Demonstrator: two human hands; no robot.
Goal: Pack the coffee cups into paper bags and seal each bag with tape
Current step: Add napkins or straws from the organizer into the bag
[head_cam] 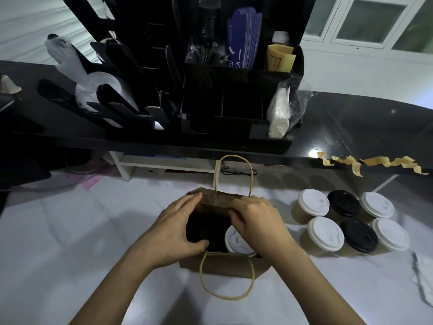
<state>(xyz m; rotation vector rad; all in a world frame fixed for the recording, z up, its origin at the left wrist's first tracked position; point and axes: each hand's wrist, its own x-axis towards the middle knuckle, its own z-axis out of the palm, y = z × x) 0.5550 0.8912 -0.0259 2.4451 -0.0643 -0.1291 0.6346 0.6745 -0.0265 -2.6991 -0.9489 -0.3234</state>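
Observation:
A brown paper bag (222,266) with twine handles stands open on the white counter in front of me. Inside it I see a white-lidded cup (234,242) on the right and a dark shape on the left, probably a black lid. My left hand (175,228) grips the bag's left side, fingers on the far rim and thumb on the near rim. My right hand (257,221) pinches the far rim over the white-lidded cup. Several lidded cups (325,233) stand in two rows to the right, some white-lidded, some black-lidded.
Strips of brown tape (375,161) hang from the edge of the black upper counter (339,127) at the right. A black organizer (210,90) with bottles, sleeves and packets stands behind the bag. Crumpled white paper (424,280) lies at the right edge.

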